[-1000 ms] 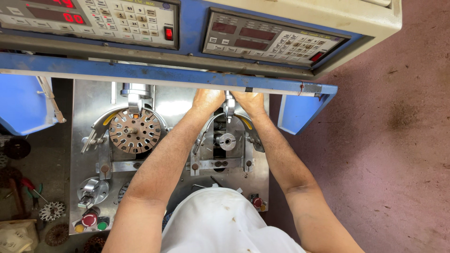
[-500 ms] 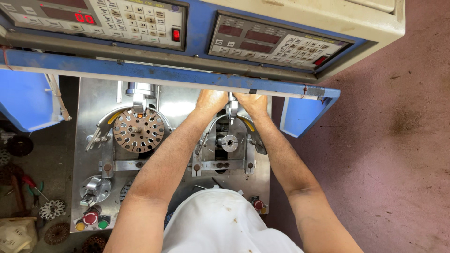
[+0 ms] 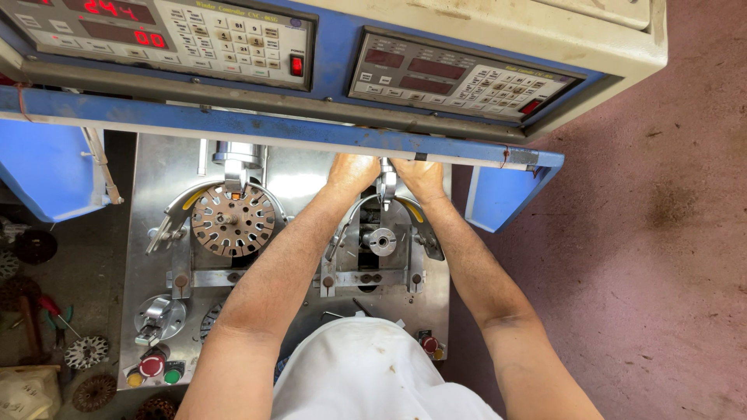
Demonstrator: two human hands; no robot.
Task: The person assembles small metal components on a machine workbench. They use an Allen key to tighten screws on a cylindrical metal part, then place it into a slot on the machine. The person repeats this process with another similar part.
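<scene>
Reddish concrete floor [image 3: 661, 233] borders a steel-topped bench [image 3: 156, 194] that carries a two-station winding machine, seen from above. Two control panels with keypads and red displays, one at left [image 3: 171, 35] and one at right [image 3: 459, 78], overhang the bench on a blue frame [image 3: 272, 128].

Left station: a round slotted stator core [image 3: 232, 221] sits in its fixture, below a vertical metal head [image 3: 233, 159]. Right station: a bare metal hub [image 3: 382, 240] stands at the centre of its fixture, with no core on it.

Both forearms reach forward over the right station. The left hand [image 3: 352, 171] and the right hand [image 3: 420, 175] lie close together on either side of a narrow upright metal piece [image 3: 386, 183] just under the blue frame. Fingers of both hands are hidden beneath the frame, so the grip of either hand cannot be told.

Front left corner of the bench: red [image 3: 152, 364], yellow [image 3: 135, 379] and green [image 3: 173, 376] push buttons, beside a round metal clamp [image 3: 159, 317]. A second red button [image 3: 429, 343] sits at the front right.

Floor at left: spare slotted cores [image 3: 85, 351] and red-handled pliers [image 3: 50, 311].
</scene>
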